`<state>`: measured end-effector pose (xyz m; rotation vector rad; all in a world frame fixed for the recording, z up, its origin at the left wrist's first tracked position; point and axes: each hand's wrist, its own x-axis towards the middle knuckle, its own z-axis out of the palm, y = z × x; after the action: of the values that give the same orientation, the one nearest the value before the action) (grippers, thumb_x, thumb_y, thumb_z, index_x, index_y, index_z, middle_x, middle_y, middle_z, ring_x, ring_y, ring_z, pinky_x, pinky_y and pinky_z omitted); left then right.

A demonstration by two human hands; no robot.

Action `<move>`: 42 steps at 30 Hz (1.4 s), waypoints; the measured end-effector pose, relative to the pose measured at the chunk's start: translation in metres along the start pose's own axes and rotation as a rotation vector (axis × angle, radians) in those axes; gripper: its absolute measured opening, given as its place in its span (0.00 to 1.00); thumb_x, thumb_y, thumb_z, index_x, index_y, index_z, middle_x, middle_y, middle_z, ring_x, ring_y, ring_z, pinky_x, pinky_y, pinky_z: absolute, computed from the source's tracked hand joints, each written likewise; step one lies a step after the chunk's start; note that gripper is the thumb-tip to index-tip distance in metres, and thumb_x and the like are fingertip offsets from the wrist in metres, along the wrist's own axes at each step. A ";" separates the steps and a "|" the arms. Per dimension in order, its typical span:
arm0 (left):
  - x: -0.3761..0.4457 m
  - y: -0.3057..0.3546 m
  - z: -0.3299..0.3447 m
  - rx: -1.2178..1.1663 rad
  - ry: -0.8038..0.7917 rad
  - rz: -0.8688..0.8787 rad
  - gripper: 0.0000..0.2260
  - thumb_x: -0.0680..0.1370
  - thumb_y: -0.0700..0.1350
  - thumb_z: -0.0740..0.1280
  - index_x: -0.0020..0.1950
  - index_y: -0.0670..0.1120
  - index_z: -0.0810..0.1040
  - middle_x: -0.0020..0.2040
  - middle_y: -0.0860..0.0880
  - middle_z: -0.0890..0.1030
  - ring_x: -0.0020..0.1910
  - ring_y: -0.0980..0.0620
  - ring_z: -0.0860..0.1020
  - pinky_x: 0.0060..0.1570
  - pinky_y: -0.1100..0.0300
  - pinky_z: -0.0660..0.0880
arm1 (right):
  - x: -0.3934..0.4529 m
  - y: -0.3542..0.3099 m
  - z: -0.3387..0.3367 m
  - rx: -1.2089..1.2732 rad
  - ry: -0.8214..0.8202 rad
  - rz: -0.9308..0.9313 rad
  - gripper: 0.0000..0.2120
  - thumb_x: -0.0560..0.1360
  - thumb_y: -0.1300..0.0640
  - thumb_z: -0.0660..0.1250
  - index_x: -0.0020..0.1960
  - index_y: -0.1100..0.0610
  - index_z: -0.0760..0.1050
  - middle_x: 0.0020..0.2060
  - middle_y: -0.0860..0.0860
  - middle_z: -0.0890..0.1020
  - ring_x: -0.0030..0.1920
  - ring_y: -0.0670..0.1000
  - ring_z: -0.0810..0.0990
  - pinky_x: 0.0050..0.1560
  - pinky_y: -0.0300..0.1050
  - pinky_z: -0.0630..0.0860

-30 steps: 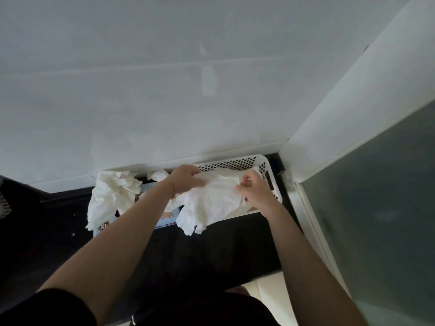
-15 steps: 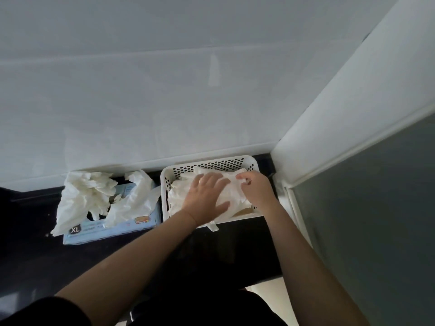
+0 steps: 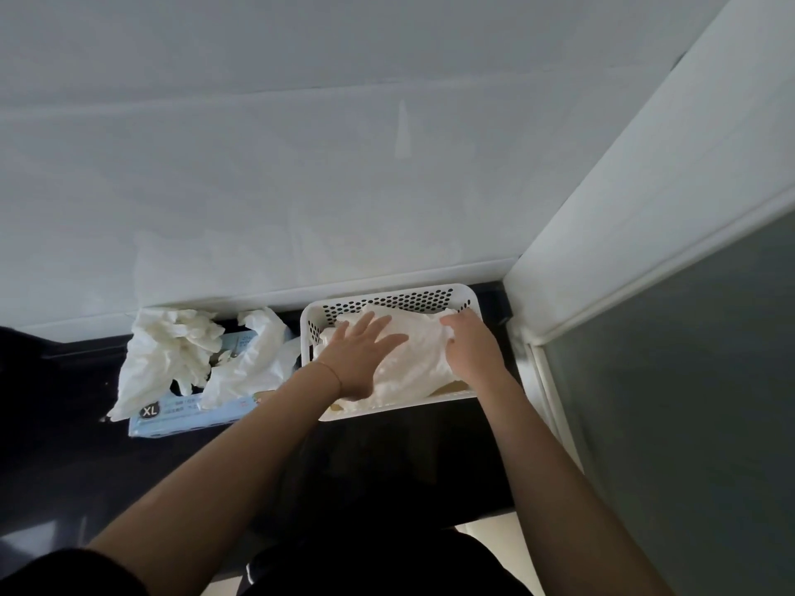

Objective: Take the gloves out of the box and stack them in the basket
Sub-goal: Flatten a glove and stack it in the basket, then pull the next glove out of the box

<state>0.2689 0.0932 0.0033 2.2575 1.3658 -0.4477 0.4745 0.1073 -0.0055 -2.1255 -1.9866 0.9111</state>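
A white perforated basket point(image 3: 389, 299) sits on the dark counter against the wall, holding a pile of white gloves point(image 3: 419, 359). My left hand point(image 3: 359, 359) lies flat on the pile with fingers spread. My right hand point(image 3: 471, 350) pinches the glove at the pile's right side. To the left lies a light blue glove box point(image 3: 189, 417) marked XL, with two crumpled bunches of white gloves point(image 3: 167, 354) spilling out of its top.
A white wall rises behind the dark counter point(image 3: 64, 445). A white corner post and a frosted glass panel point(image 3: 688, 402) close off the right side. The counter's front edge ends above a pale floor point(image 3: 490, 531).
Both hands carried a glove from in front of the box over to the basket and laid it on the pile. My left hand has flattened onto it.
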 end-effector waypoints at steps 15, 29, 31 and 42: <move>0.018 -0.002 0.053 -0.039 0.153 -0.156 0.44 0.73 0.72 0.59 0.80 0.57 0.42 0.81 0.49 0.39 0.79 0.48 0.37 0.75 0.39 0.41 | -0.007 -0.008 0.009 -0.314 0.107 -0.042 0.24 0.78 0.67 0.63 0.72 0.61 0.64 0.70 0.57 0.66 0.61 0.52 0.75 0.54 0.43 0.77; -0.063 -0.068 0.016 -0.359 0.752 -0.495 0.11 0.70 0.44 0.73 0.50 0.44 0.77 0.49 0.46 0.75 0.50 0.42 0.74 0.49 0.48 0.74 | -0.022 -0.119 0.022 -0.125 0.224 -0.205 0.09 0.79 0.60 0.62 0.58 0.60 0.74 0.57 0.55 0.71 0.41 0.51 0.75 0.36 0.41 0.69; -0.082 -0.087 0.016 -0.369 0.585 -0.585 0.12 0.73 0.48 0.73 0.52 0.46 0.75 0.50 0.48 0.74 0.51 0.46 0.73 0.49 0.53 0.73 | -0.030 -0.135 0.039 -0.107 0.167 -0.199 0.09 0.79 0.59 0.62 0.58 0.59 0.74 0.58 0.55 0.70 0.43 0.52 0.76 0.38 0.44 0.73; -0.133 -0.132 -0.001 -0.702 0.553 -0.535 0.11 0.79 0.47 0.62 0.41 0.44 0.78 0.34 0.49 0.78 0.34 0.48 0.75 0.37 0.56 0.72 | -0.046 -0.200 0.065 0.181 -0.050 -0.170 0.12 0.80 0.55 0.61 0.45 0.61 0.78 0.41 0.53 0.80 0.43 0.54 0.79 0.43 0.48 0.75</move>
<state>0.0907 0.0480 0.0417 1.4601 2.0046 0.4851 0.2692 0.0726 0.0484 -1.8258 -1.9857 1.0777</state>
